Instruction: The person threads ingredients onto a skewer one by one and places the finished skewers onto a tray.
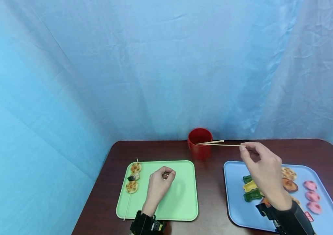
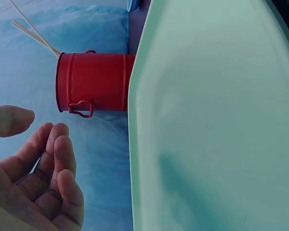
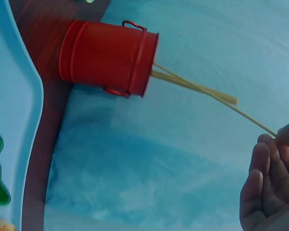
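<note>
On the dark table (image 1: 210,199), the right hand (image 1: 263,168), over a blue tray (image 1: 236,205) of food pieces (image 1: 313,196), pinches a thin stick (image 1: 229,145) reaching into a red cup (image 1: 200,154), while the left hand (image 1: 159,184) hovers over a green tray (image 1: 184,204) beside a loaded skewer (image 1: 132,187).

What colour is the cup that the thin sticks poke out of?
The cup is plain red; the left wrist view shows it best.

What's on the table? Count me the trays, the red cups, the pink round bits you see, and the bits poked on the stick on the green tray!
Light-green rectangular tray: 1
Light-blue rectangular tray: 1
Red cylindrical cup: 1
Pink round pieces in sight: 3
Golden round skewered pieces: 2
Black-and-white skewered piece: 1
Total: 9
</note>
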A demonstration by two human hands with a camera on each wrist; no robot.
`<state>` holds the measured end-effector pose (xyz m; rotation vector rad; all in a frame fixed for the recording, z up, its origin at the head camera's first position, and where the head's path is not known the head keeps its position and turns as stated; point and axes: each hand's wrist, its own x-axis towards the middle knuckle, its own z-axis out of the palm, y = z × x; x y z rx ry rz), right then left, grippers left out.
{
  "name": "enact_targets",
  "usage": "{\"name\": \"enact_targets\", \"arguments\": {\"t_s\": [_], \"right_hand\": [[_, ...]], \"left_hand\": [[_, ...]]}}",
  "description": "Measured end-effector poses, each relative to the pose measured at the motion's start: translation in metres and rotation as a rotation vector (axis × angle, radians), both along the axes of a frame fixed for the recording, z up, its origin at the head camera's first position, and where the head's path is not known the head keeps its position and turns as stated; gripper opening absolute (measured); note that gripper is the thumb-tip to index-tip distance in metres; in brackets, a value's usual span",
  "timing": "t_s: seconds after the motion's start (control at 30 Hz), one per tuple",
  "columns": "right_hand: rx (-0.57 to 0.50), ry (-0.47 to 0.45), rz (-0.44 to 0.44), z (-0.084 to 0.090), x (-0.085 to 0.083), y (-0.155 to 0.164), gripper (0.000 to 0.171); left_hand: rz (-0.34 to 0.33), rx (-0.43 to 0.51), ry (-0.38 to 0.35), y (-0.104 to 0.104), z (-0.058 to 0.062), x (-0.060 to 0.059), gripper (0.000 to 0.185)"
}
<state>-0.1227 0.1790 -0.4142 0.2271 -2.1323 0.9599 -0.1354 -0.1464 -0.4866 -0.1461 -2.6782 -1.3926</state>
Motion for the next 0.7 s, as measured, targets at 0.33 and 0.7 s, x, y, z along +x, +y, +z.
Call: {"name": "enact_targets", "arguments": {"t_s": [0.33,0.7], "right_hand": [[-0.294,-0.024,-0.005,0.014,0.030,0.019,0.019],[-0.695,-0.273,0.133,0.007,0.041,0.016,0.015]], "left_hand": [[-0.008,-0.018,-0.008,0.005,0.005,0.000,0.010],[-0.138,0.126,0.007,0.026,0.009,0.001,0.016]]}}
